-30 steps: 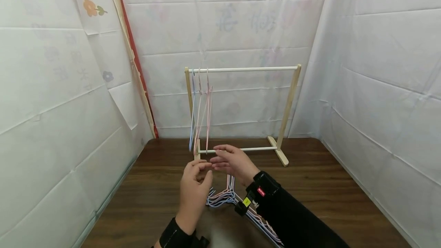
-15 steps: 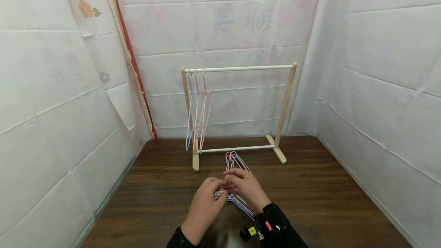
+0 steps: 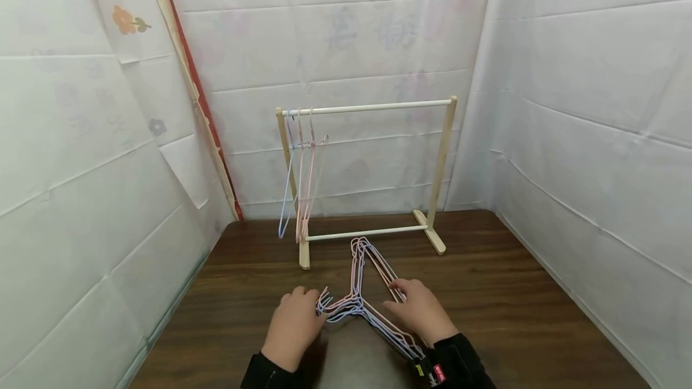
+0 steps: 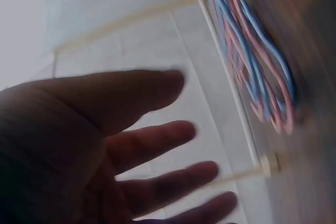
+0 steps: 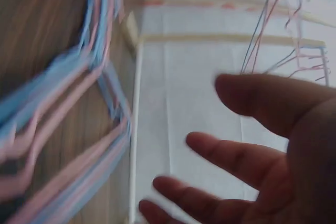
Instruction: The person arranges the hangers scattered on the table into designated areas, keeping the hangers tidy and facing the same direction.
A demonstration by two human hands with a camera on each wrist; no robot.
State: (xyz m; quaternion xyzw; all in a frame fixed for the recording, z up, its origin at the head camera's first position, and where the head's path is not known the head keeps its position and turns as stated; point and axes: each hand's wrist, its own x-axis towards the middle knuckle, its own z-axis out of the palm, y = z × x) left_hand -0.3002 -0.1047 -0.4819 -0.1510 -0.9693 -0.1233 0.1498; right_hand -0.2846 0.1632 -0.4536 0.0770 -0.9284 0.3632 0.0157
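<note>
While between left grip (image 3: 295,323) and right grip (image 3: 421,311), hangers (image 3: 355,304)

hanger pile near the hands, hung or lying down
Lying down: the hanger pile rests on the table, in front of the rack.

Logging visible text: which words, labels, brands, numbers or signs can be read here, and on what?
None legible.
Red tag on the right wrist strap: white marks, too small to read.
Yellow tag beside it: too small to tell.
Faint characters on the white back sheet: too blurred to read.
Clothes hangers and garment rack: no text visible.
</note>
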